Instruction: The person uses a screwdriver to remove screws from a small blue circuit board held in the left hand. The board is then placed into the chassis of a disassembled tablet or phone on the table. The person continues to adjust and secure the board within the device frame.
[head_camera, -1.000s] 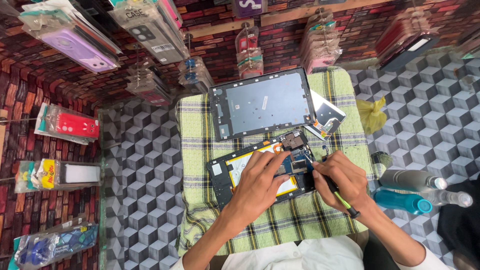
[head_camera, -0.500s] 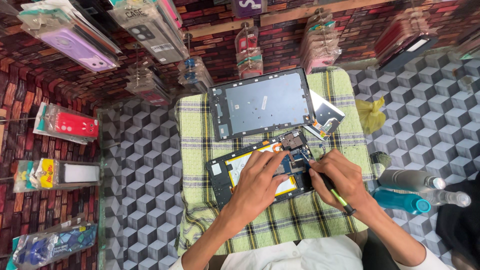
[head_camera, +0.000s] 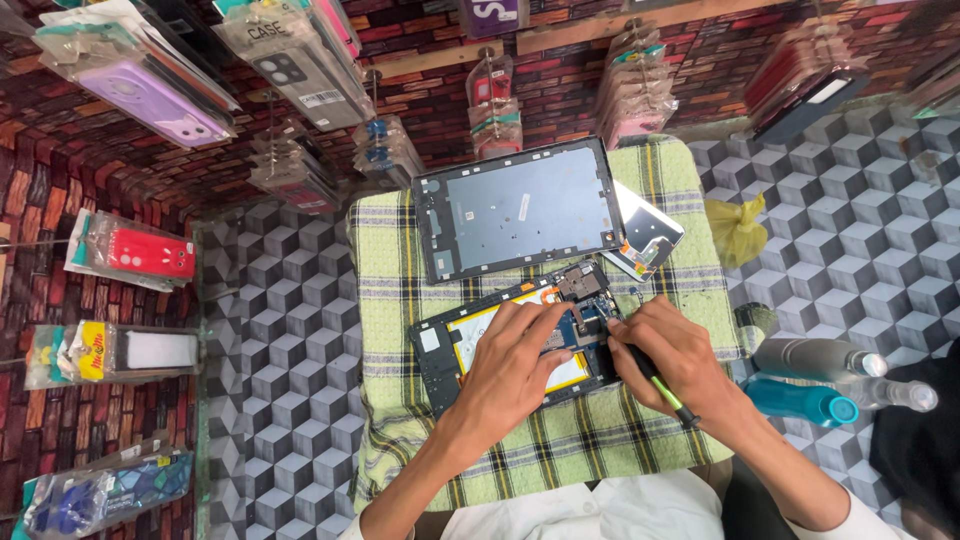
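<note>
An opened tablet (head_camera: 450, 350) with a yellow-edged battery and a bare circuit board lies on a green checked cloth (head_camera: 390, 270). My left hand (head_camera: 510, 370) presses flat on the battery, fingers spread toward the board. My right hand (head_camera: 675, 360) grips a thin tool with a black and green handle (head_camera: 665, 392), its tip at the board near the tablet's right end. The tablet's grey back cover (head_camera: 520, 208) lies beyond, inside up. A loose silvery panel (head_camera: 645, 232) rests at its right edge.
Packaged phone cases (head_camera: 130, 255) hang on the brick-pattern wall at left and top. A yellow bag (head_camera: 735, 228) lies right of the cloth. A grey bottle (head_camera: 815, 358) and a blue bottle (head_camera: 800, 402) lie at the right on the cube-pattern surface.
My right hand has shifted a little along the board with the tool. The left hand stays pressed on the battery.
</note>
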